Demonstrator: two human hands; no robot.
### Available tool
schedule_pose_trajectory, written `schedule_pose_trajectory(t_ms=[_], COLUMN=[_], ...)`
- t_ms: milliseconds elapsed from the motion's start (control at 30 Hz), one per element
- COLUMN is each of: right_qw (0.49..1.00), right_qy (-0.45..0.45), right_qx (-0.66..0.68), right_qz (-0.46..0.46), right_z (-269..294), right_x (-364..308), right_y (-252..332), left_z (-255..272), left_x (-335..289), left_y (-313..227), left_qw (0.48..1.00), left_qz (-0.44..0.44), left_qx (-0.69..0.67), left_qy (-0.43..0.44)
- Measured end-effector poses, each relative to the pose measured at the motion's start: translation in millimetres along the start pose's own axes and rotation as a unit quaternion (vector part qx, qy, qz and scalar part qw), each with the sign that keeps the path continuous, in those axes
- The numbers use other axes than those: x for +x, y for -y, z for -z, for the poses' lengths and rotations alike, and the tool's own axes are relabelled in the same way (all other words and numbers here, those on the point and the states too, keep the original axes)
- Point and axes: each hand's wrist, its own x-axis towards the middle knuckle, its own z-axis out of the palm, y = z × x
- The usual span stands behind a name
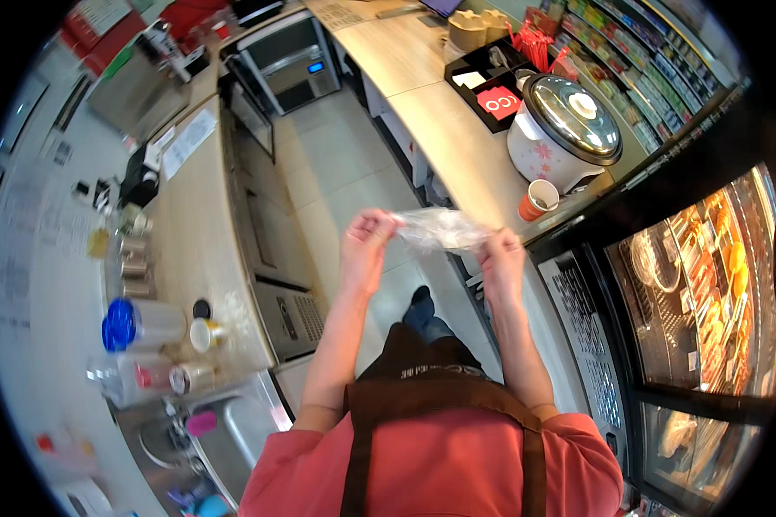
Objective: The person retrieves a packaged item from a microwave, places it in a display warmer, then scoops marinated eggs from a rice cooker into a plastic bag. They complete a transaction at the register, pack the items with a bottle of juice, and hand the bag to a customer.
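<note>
A crinkled clear plastic bag (440, 229) is stretched sideways in front of me, above the floor of the aisle. My left hand (367, 246) pinches its left end between thumb and fingers. At the other end my right hand (502, 265) grips the plastic with curled fingers. Pale patches show in the middle of the bag; whether these are contents or glare I cannot tell. Closest to my right hand on the counter stands an orange and white paper cup (539, 201) with something dark inside.
A white rice cooker (560, 138) and a black organizer (483, 73) stand on the right counter (422, 103). Beside me at right is a lit glass case (698, 293) of skewered food. On the left are a counter (200, 224), a blue-lidded jug (147, 325) and a sink (250, 422).
</note>
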Motion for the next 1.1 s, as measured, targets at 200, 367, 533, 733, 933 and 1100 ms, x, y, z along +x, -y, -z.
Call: schedule_pose_trajectory(t_ms=[200, 367, 533, 733, 933, 1100], right_qw=[0.967, 0.886, 0.839, 0.780, 0.762, 0.744], right_qy=[-0.173, -0.195, -0.220, -0.324, -0.367, -0.293], right_qx=[0.111, -0.290, -0.447, -0.507, -0.515, -0.597], right_qz=[0.153, 0.304, 0.220, 0.169, 0.144, 0.062], right_z=[-29, -65, -60, -70, -105, -78], right_x=[145, 212, 250, 258, 283, 250], right_y=[-7, -2, 17, 6, 4, 1], left_z=[17, -70, -51, -67, -65, -62], left_x=[155, 204, 314, 369, 393, 431], left_y=[46, 20, 76, 81, 122, 125], left_qw=[0.959, 0.819, 0.782, 0.747, 0.758, 0.699], left_qz=[-0.038, -0.236, 0.010, 0.170, 0.184, 0.458], left_qx=[0.275, 0.471, 0.460, 0.335, 0.262, 0.130], left_qy=[0.046, 0.230, 0.421, 0.548, 0.569, 0.533])
